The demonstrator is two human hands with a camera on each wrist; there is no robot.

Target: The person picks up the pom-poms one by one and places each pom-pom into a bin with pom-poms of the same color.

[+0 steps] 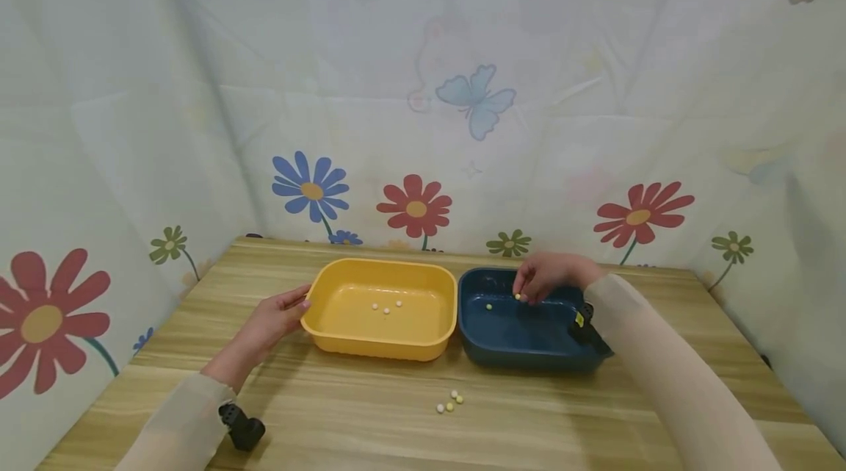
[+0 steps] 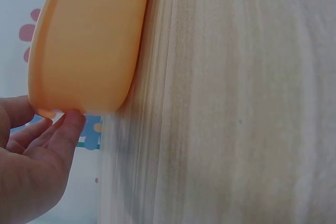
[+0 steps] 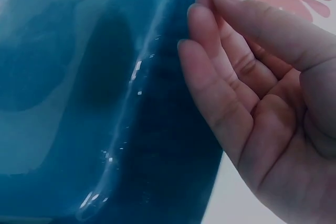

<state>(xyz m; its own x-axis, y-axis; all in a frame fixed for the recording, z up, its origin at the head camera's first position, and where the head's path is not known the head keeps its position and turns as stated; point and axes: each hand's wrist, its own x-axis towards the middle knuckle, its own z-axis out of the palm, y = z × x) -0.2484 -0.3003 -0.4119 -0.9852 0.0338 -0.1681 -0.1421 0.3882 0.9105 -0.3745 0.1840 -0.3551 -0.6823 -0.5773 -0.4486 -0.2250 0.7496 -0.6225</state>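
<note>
The yellow ball (image 1: 518, 297) is at the fingertips of the right hand (image 1: 545, 276), over the blue tray (image 1: 529, 359). The right hand pinches it between thumb and fingertip, and only a sliver of yellow shows at the thumb in the right wrist view. The step in hand looks like putting this ball down in the blue tray, where a second ball (image 1: 489, 306) lies nearby; the next move calls for lowering it a little and parting the pinch.

The left hand (image 1: 274, 318) grips the left end of the yellow tray (image 1: 380, 348) by its rim, apparently to steady it, well apart from the held ball. Three white balls (image 1: 386, 311) lie in the yellow tray. Four loose balls (image 1: 450, 406), two white and two yellow, lie on the table (image 1: 357, 412) in front of the trays, between the forearms and touched by neither hand.
</note>
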